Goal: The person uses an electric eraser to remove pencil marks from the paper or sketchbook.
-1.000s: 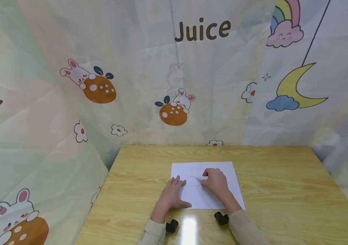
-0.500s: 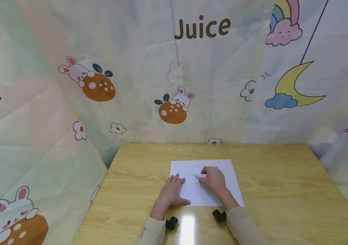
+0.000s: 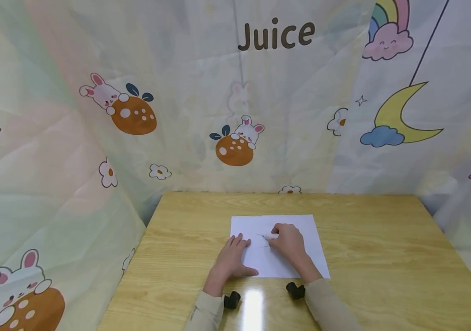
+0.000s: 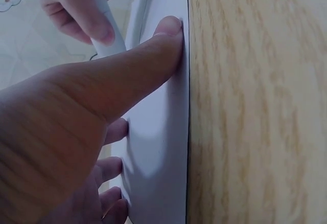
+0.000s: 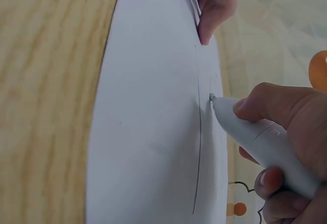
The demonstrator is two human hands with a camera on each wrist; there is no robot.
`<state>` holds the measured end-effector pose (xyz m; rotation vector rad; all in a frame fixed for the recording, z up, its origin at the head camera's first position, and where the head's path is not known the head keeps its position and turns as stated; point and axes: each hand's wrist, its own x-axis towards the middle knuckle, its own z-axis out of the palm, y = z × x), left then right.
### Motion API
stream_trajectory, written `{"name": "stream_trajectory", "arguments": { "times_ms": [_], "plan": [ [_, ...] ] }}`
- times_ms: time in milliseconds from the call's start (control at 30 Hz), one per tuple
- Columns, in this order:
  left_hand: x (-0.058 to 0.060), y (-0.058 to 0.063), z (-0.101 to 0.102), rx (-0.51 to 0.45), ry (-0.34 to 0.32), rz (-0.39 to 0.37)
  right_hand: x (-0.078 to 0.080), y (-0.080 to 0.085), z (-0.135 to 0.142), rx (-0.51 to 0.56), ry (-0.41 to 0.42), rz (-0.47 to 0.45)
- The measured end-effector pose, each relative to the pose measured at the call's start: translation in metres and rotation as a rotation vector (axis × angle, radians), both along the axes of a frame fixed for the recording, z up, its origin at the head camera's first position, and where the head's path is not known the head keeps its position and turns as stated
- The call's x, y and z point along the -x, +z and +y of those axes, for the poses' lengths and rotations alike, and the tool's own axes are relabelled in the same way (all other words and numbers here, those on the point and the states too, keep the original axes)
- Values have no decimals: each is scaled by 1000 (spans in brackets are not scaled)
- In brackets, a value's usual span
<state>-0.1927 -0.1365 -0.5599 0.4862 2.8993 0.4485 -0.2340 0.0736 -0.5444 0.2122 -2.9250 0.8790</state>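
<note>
A sheet of white paper (image 3: 256, 268) lies on the wooden table. My left hand (image 3: 232, 260) rests spread on its left part, with the thumb (image 4: 166, 35) near the front edge of the sheet. In my right hand (image 3: 290, 242) a thick white pen (image 5: 265, 137) is pinched between thumb and fingers. Its small metallic tip meets the paper in the right wrist view. A long thin dark line (image 5: 199, 142) runs along the sheet beside the tip; whether it is drawn or cut I cannot tell. A shorter faint line is at the tip.
The wooden table (image 3: 384, 248) extends to both sides of the sheet. Cloth with printed rabbits and flowers (image 3: 194, 151) hangs behind and at the sides. Black fittings (image 3: 232, 300) sit at both wrists by the beige sleeves.
My right hand and the pen have shifted very slightly left over the paper. The left hand stays in place on the sheet. The head view has tilted a little.
</note>
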Motion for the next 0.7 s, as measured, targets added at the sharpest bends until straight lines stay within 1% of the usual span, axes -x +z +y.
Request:
{"name": "stream_trajectory", "arguments": {
  "times_ms": [100,233,400,500,567,700],
  "plan": [
    [2,-1,0,6,2,-3,2,1,0,0,4,-1],
    [4,-2,0,9,-2,-6,1,4,0,7,-14,-45],
    [4,-2,1,6,-6,3,1,4,-2,-8,-13,-11],
    [2,-2,1,14,-10,-8,-2,2,-2,-15,-15,-23],
    [1,-2,1,13,-9,-10,-3,1,-2,-9,-18,-30],
    [1,-3,1,8,1,-5,-1,1,-2,6,-12,0]
  ]
}}
